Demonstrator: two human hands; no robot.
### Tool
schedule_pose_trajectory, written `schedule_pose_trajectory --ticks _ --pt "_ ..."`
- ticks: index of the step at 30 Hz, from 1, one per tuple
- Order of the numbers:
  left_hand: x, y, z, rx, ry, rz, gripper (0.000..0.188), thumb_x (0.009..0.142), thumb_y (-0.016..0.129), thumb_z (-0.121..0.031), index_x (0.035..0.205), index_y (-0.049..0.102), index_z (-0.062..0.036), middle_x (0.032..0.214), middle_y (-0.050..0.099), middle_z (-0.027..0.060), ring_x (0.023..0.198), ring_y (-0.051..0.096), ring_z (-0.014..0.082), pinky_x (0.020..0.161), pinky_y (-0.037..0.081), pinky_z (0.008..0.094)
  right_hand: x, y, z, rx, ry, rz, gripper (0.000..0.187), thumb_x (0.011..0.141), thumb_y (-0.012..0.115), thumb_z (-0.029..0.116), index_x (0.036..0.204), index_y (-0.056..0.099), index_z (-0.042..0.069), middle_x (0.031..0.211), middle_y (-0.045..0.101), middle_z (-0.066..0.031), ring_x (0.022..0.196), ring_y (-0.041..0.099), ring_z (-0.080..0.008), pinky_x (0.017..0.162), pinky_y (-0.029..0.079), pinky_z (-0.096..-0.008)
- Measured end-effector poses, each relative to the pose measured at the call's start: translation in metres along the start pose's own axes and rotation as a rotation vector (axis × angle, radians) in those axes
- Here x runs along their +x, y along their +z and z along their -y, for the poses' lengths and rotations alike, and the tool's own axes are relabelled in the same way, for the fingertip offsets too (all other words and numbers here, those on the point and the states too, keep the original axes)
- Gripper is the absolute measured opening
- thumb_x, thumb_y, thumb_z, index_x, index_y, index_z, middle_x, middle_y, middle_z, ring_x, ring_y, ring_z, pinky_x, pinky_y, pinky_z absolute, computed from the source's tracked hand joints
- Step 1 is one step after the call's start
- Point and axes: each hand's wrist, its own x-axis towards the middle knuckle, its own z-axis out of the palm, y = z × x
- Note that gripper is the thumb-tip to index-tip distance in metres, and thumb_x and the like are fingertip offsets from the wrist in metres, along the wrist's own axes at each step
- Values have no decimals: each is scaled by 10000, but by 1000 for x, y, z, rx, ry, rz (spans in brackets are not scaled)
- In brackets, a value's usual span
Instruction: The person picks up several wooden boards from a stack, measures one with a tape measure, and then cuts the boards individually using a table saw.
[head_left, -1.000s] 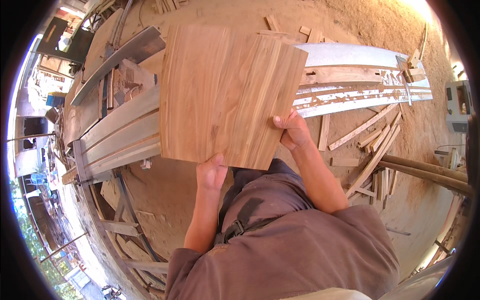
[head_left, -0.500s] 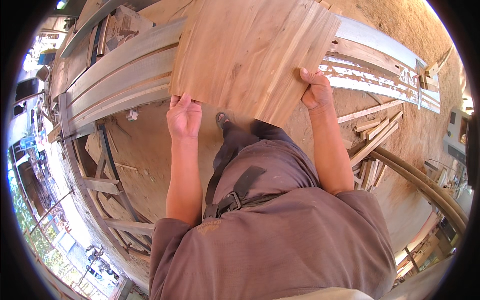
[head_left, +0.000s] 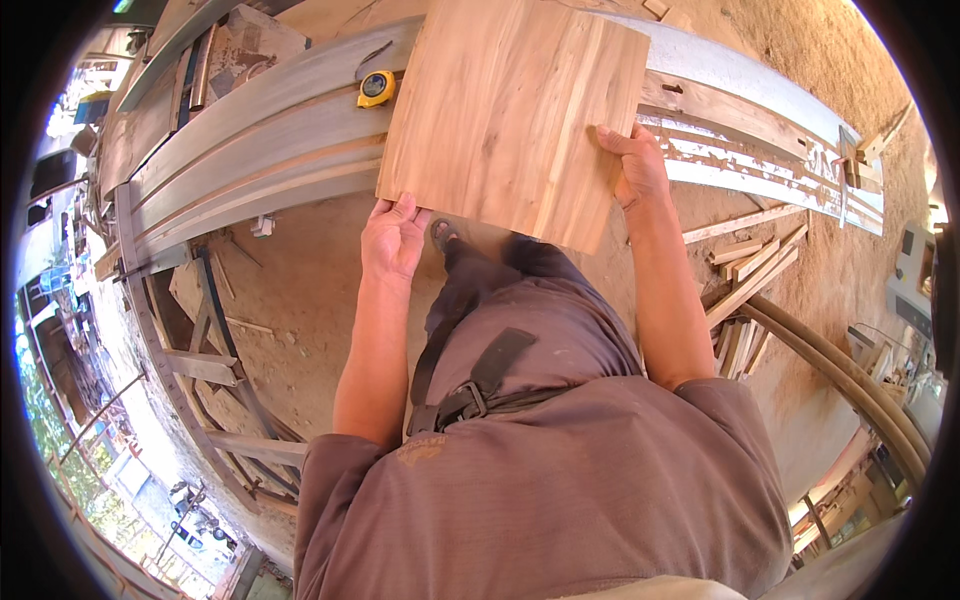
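Since the earlier frame I have carried the wooden panel (head_left: 515, 115) forward, so it is now over the long grey worktop (head_left: 250, 110), and a yellow tape measure (head_left: 376, 88) has come into view just beside its left edge. My left hand (head_left: 393, 238) has its grip closed on the near left corner of the panel. My right hand (head_left: 630, 165) has its grip closed on the right edge. Loose wood strips (head_left: 750, 270) lie on the floor, right of the panel.

Left hand (head_left: 395, 238) and right hand (head_left: 632, 165) gripping wooden panel (head_left: 515, 115), yellow tape measure (head_left: 377, 88) on bench (head_left: 250, 120)
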Motion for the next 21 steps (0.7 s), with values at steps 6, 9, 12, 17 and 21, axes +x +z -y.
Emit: schedule_pose_trajectory --ticks 6,9,12,17,21 --pt "6 -5 6 295 -123 -105 367 991 623 -99 1309 532 60 1269 626 178 1194 603 336 1083 457 480 10 4 4 -158 38 -73 423 870 652 -44 1280 562 -95 1126 679 -183 999 696 -256 891 566 -374" --pt "11 1 -8 460 -159 -137 416 969 686 -196 1263 556 69 1091 694 175 971 693 304 888 563 418 23 5 -3 -309 -191 -61 484 867 666 10 1330 555 -79 1231 655 -188 1123 653 -270 963 517 -368" --pt "0 18 -18 785 -201 -335 389 943 731 -262 1139 632 60 882 721 149 725 701 247 659 574 350 8 7 0 -938 -558 -278 565 853 686 58 1386 532 -44 1356 599 -188 1248 583 -285 1040 462 -367" --pt "-5 52 8 1124 103 -55 286 927 731 -250 936 703 34 743 687 67 625 630 126 555 502 280 -23 -20 -43 -929 -487 -273 563 815 699 47 1350 538 -26 1328 567 -229 1230 545 -385 1051 436 -440" --pt "38 100 34 1531 418 205 240 858 733 -209 859 712 29 677 660 72 631 632 118 592 501 290 -55 -23 -73 -903 -391 -213 579 804 704 32 1355 535 -13 1226 598 -222 1079 600 -340 948 488 -421"
